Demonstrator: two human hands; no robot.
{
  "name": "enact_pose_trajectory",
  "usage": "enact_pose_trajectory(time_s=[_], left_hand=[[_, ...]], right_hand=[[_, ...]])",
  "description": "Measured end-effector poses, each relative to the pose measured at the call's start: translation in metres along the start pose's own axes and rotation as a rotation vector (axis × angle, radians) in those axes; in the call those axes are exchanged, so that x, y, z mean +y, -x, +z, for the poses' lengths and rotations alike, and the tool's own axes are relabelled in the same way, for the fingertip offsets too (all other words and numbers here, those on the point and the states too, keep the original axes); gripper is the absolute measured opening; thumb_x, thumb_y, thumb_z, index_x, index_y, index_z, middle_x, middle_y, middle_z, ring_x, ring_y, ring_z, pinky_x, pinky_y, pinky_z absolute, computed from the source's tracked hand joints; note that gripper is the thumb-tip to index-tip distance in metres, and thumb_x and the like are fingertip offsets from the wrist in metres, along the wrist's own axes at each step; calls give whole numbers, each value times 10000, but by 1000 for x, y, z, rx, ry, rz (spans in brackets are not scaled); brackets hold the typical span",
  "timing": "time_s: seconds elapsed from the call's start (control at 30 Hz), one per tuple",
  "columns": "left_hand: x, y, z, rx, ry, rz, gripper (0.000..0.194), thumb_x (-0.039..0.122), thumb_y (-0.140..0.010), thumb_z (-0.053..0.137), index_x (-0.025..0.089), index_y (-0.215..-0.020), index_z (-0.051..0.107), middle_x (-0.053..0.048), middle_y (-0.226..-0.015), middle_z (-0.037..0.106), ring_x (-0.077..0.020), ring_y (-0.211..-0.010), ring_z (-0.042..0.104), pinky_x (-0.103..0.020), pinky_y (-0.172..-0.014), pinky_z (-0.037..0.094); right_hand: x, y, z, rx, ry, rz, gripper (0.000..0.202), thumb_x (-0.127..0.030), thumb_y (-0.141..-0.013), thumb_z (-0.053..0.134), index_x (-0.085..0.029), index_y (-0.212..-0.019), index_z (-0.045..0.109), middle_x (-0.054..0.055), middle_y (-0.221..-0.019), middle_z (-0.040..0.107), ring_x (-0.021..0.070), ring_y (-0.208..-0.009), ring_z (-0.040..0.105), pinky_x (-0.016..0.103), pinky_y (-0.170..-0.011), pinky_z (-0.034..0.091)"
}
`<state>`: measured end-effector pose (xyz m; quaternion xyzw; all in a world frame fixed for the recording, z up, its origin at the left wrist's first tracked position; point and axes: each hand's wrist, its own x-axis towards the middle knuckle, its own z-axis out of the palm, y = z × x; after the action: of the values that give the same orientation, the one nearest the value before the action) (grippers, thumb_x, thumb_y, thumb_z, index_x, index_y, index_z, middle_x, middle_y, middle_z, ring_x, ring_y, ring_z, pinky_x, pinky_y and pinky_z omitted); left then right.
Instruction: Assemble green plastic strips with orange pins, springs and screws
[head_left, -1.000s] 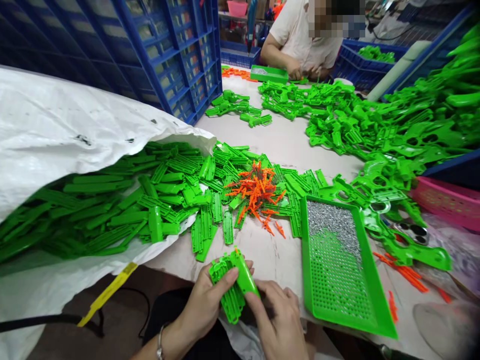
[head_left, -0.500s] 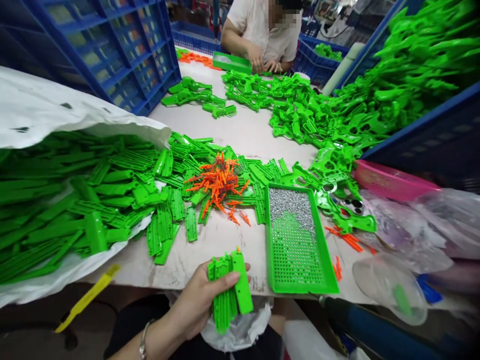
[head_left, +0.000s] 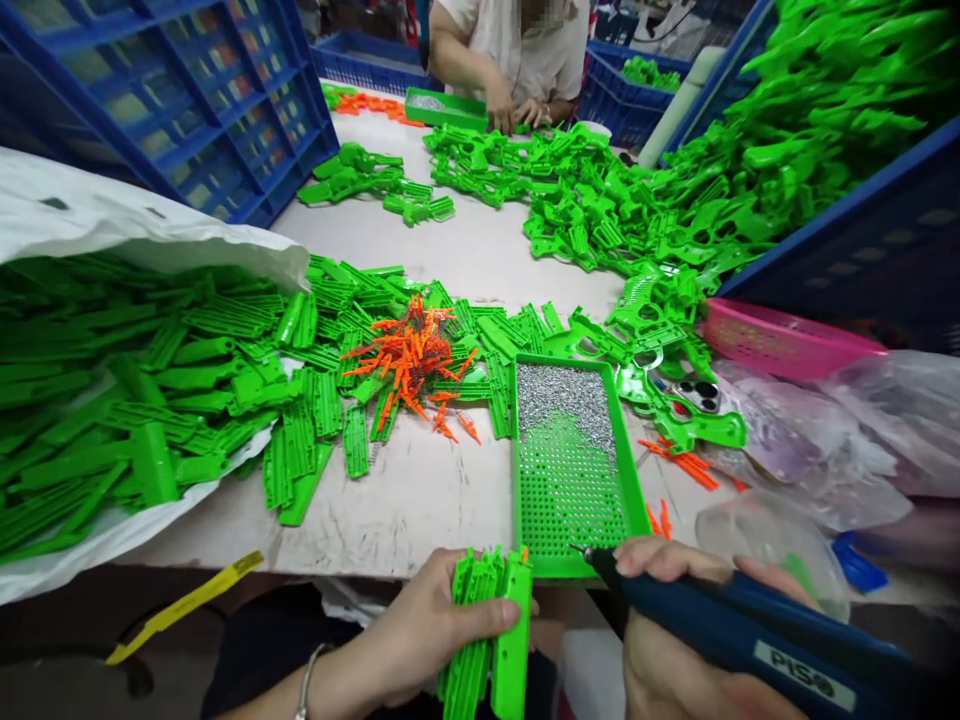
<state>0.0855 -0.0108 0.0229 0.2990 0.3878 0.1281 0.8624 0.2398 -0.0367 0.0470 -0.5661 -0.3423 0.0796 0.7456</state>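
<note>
My left hand (head_left: 427, 625), with a bracelet on its wrist, is closed round several long green plastic pieces (head_left: 480, 620); one has a small orange tip at its top. At the lower right my right hand (head_left: 675, 620) grips a dark blue electric screwdriver (head_left: 780, 630). The tool's thin bit points left, over the front edge of a green perforated tray (head_left: 643, 520). Small silver screws (head_left: 570, 400) fill the tray's far part and thin out toward the front. Left of the tray, orange parts (head_left: 416, 355) are heaped on more green pieces.
A white sack (head_left: 150, 225) full of green pieces lies at the left, below a blue crate (head_left: 225, 110). Green gun-shaped shells (head_left: 585, 195) cover the table's far right. A pink basket (head_left: 787, 345) stands at the right. Across the table sits a person (head_left: 510, 60).
My right hand has come into view holding the blue screwdriver, its bit now over the tray's front edge. My left hand has moved right and down with the green pieces. The view has shifted slightly.
</note>
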Motion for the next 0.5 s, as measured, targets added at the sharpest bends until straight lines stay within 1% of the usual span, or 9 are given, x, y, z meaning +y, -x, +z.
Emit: enact_pose_trajectory(time_s=[0.2,0.3,0.4,0.47,0.5], left_hand=[[-1,-1,4,-45,20,-12,252,325,-661,656,116,-797,626,-54,-675,627,-155,-601,569,-265,-566,440],[-1,-2,4,-70,10,-8,296,343,-647,664,101,-814,624,-64,-704,619,-168,-627,575,-280,-579,442],[-1,-2,3,-72,-12,-12,333,364,-632,672,92,-817,620,-66,-703,615,-180,-635,581,-289,-582,442],[-2,-1,2,-76,-21,3,347,374,-636,664,91,-831,613,-67,-707,618,-184,-643,582,-296,-589,445],[-3,-1,2,-76,-37,13,352,381,-643,655,92,-840,611,-69,-714,622,-186,-648,582,-297,-595,445]], right_hand=[[1,1,-5,-15,-25,24,508,-676,-675,498,-227,-903,428,-32,-565,464,159,-457,459,311,-435,419],[3,0,-2,-61,-45,-51,495,-652,-690,509,-206,-894,442,-36,-571,494,155,-441,465,308,-421,421],[6,-3,3,-146,-97,-116,502,-644,-704,502,-183,-897,457,-39,-588,511,146,-430,467,295,-401,416],[6,-5,0,-151,-106,-117,505,-643,-712,492,-183,-918,460,-40,-598,497,143,-436,462,290,-405,414],[6,-5,-4,-169,-78,-119,475,-628,-749,447,-195,-944,451,-38,-608,489,145,-448,465,293,-417,418]])
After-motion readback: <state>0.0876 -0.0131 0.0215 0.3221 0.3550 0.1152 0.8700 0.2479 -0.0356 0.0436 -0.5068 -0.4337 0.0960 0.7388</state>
